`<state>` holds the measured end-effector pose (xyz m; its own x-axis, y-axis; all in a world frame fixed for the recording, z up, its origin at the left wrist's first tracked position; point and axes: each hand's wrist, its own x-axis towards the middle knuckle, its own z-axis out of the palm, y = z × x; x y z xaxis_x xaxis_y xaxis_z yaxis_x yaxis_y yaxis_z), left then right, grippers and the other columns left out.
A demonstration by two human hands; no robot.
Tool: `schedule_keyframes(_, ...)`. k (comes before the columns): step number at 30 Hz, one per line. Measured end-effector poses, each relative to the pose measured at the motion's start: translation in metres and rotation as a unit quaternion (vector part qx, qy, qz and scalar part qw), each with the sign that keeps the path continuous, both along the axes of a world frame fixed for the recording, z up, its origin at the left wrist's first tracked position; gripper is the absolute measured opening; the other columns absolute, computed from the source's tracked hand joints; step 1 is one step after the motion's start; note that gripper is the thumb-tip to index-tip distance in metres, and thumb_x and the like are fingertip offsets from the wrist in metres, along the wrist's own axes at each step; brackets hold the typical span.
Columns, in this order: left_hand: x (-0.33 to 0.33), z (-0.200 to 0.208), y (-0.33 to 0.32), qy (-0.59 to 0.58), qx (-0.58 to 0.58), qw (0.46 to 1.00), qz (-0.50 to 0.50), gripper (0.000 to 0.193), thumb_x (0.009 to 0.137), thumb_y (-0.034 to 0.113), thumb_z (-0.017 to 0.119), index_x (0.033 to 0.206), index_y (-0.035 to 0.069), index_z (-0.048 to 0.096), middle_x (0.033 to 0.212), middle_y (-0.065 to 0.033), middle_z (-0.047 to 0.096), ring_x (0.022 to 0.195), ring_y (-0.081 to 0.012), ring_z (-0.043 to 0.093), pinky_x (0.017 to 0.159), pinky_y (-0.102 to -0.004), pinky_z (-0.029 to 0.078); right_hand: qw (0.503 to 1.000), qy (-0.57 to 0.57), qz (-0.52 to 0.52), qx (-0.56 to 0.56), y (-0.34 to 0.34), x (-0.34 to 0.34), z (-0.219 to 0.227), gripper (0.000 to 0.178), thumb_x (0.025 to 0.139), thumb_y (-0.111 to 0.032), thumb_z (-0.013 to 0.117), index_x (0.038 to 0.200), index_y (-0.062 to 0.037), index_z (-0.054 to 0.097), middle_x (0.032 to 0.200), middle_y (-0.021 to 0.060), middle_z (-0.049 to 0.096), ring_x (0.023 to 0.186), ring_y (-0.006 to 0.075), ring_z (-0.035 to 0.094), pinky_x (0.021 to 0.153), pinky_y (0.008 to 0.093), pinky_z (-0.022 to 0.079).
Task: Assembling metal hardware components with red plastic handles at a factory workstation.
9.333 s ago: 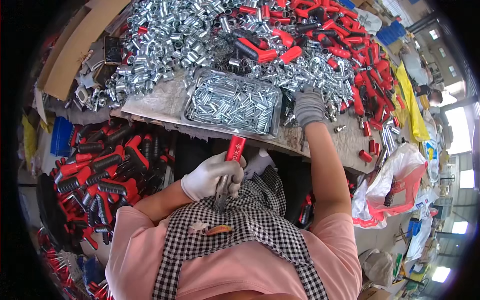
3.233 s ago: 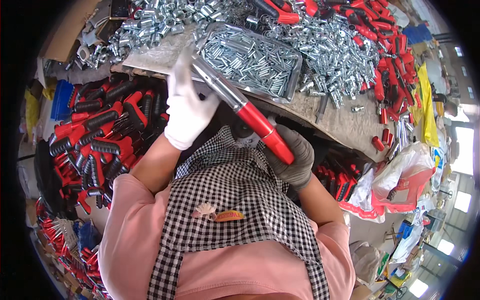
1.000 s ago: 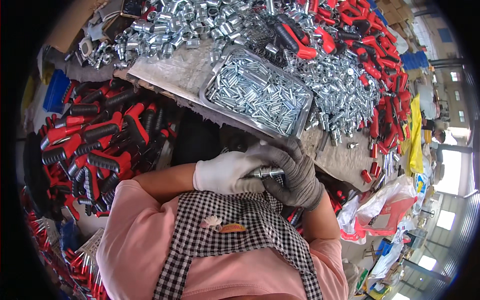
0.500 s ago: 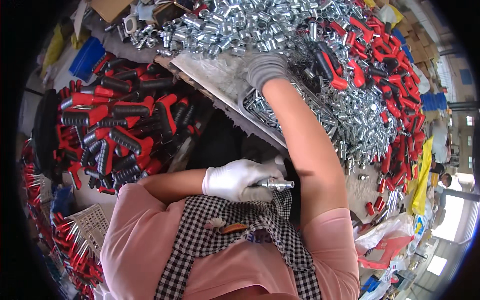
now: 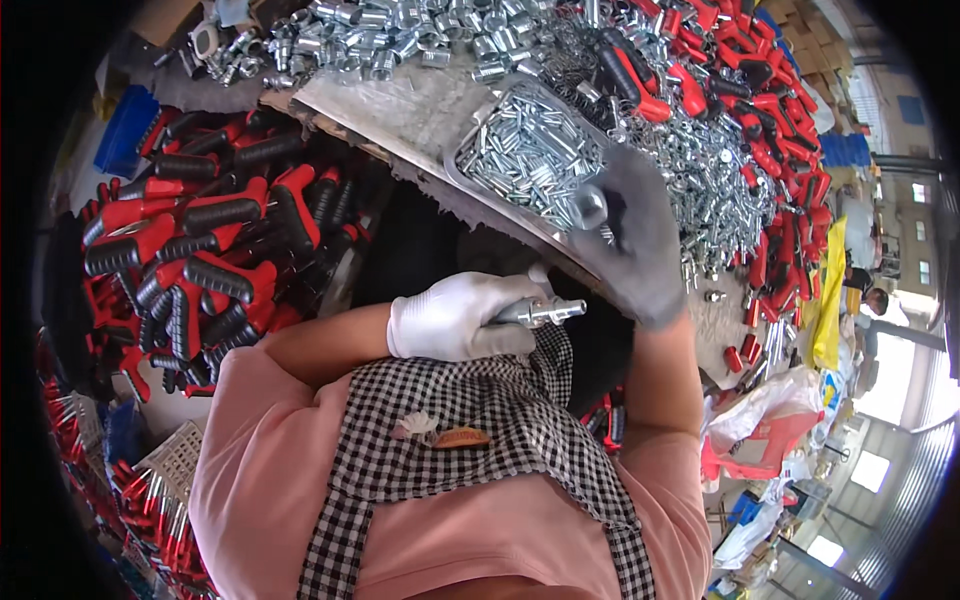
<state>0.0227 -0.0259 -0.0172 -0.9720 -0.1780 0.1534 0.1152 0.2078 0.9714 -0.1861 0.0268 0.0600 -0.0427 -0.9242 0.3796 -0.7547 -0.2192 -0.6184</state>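
My left hand, in a white glove, is closed around a stepped silver metal shaft; its narrow end points right, in front of my checked apron. Above and to the right, my right hand, in a grey glove, grips a short shiny metal sleeve between thumb and fingers. It is above the near right corner of a shallow clear tray heaped with small metal pins. The sleeve's open end shows. The hands are apart, and part of the shaft is hidden inside the left glove.
Metal sleeves lie heaped along the worktable's far side. Red-and-black handles are piled at the left, with more red handles at the right. Small metal parts spread right of the tray. The table's edge is ragged.
My right hand has come back from the sleeve heap toward my body and now holds a metal sleeve. The pin tray is uncovered. My left hand still holds the shaft.
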Motion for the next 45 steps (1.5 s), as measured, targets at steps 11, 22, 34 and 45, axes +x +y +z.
schedule_keyframes(11,-0.028,-0.001,0.022,-0.054,-0.067,0.994,-0.061,0.047,0.083,0.027,0.07,0.118,-0.001,0.056,0.085,-0.0205,0.065,0.079,-0.0383,0.065,0.069,-0.0412,0.051,0.973,0.141,0.034,0.181,0.092,0.002,0.009,0.036,0.076,-0.025,0.077,0.107,-0.0112,0.065,0.086,0.0108,0.066,0.074,0.0309,0.067,0.064,0.0399,0.054)
schedule_keyframes(22,-0.025,-0.013,0.036,-0.025,-0.07,0.996,-0.042,0.05,0.081,0.029,0.071,0.117,-0.003,0.057,0.084,-0.0228,0.063,0.08,-0.0395,0.064,0.069,-0.0424,0.05,0.985,0.007,0.1,0.143,0.102,0.008,0.005,0.054,0.079,-0.019,0.074,0.126,-0.0043,0.052,0.103,0.0145,0.062,0.09,0.0321,0.065,0.077,0.0387,0.053)
schedule_keyframes(34,-0.028,-0.007,0.035,-0.064,-0.052,0.996,-0.022,0.039,0.08,0.026,0.072,0.106,-0.001,0.059,0.078,-0.0179,0.061,0.071,-0.0342,0.063,0.064,-0.0393,0.048,0.967,-0.233,0.075,0.069,0.125,0.001,-0.019,0.063,0.088,-0.002,0.062,0.141,-0.0048,0.03,0.113,0.0165,0.061,0.099,0.0245,0.063,0.086,0.0358,0.05)
schedule_keyframes(45,-0.031,-0.013,0.033,-0.068,-0.053,0.996,0.007,0.042,0.083,0.029,0.073,0.111,0.0,0.059,0.081,-0.0173,0.063,0.074,-0.032,0.065,0.065,-0.0389,0.049,0.968,-0.222,-0.069,0.097,0.122,-0.011,0.005,0.041,0.075,-0.009,0.082,0.11,0.0003,0.063,0.108,0.0086,0.065,0.092,0.018,0.064,0.08,0.0295,0.051)
